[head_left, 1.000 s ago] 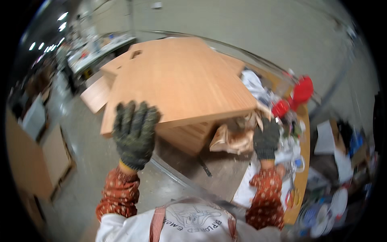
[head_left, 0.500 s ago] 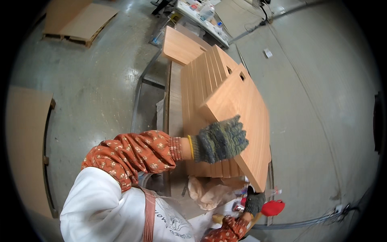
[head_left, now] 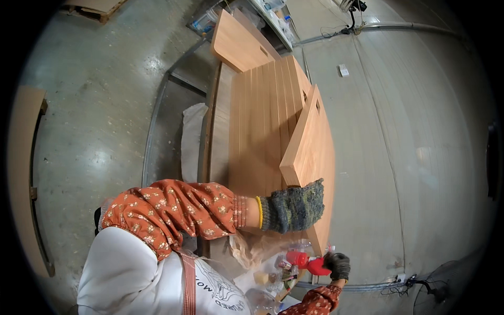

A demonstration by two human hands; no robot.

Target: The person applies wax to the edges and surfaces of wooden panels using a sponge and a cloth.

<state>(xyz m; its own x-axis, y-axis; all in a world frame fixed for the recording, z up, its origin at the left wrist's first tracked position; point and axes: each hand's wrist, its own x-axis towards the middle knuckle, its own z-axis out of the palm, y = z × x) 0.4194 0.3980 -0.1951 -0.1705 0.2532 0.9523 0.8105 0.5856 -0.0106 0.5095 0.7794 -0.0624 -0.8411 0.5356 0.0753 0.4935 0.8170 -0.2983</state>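
My left hand [head_left: 293, 209], in a dark grey-green knit glove with a yellow cuff, lies across the near side of a pale wooden board [head_left: 315, 152]. Its fingers are pressed together over the board's edge and face; the thumb is hidden. The board has a small slot near its far end and sits at a slant against a stack of similar boards [head_left: 257, 121]. My right hand [head_left: 337, 266], also gloved, is closed beside a red item [head_left: 318, 266], just past the board's near corner. What its fingers hold, if anything, cannot be made out.
Another slotted board [head_left: 239, 42] rests at the far end of the stack. Clear plastic [head_left: 247, 252] and a second red item [head_left: 297, 258] lie on the near end of the bench. A metal frame [head_left: 152, 136] runs along the left; a large sheet on a pallet [head_left: 26, 178] stands farther left.
My right hand has moved right, from the board's near corner to beside the red item. The slanted board has turned more edge-on, and my left hand's fingers have drawn together on it.
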